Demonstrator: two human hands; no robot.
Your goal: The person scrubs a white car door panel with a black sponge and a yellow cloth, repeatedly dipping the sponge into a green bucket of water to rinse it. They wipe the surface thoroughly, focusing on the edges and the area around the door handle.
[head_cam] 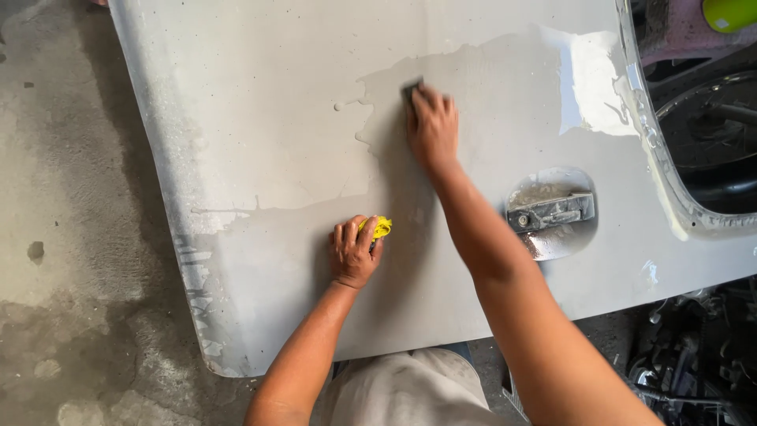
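Note:
A grey car door panel (260,102) lies flat in front of me, its middle darkened by a wet patch. My right hand (431,126) presses a small dark sanding pad (411,88) flat against the wet area, fingers spread over it. My left hand (352,251) rests lower on the panel, closed around a crumpled yellow cloth (381,227) that pokes out past my fingers. The door's handle recess (552,211) sits to the right of my right forearm.
A window opening (702,150) takes up the door's right end, with dark parts visible through it. Stained concrete floor (71,237) lies to the left. Tangled metal parts (694,355) sit at the lower right. A yellow-green object (729,12) shows at the top right corner.

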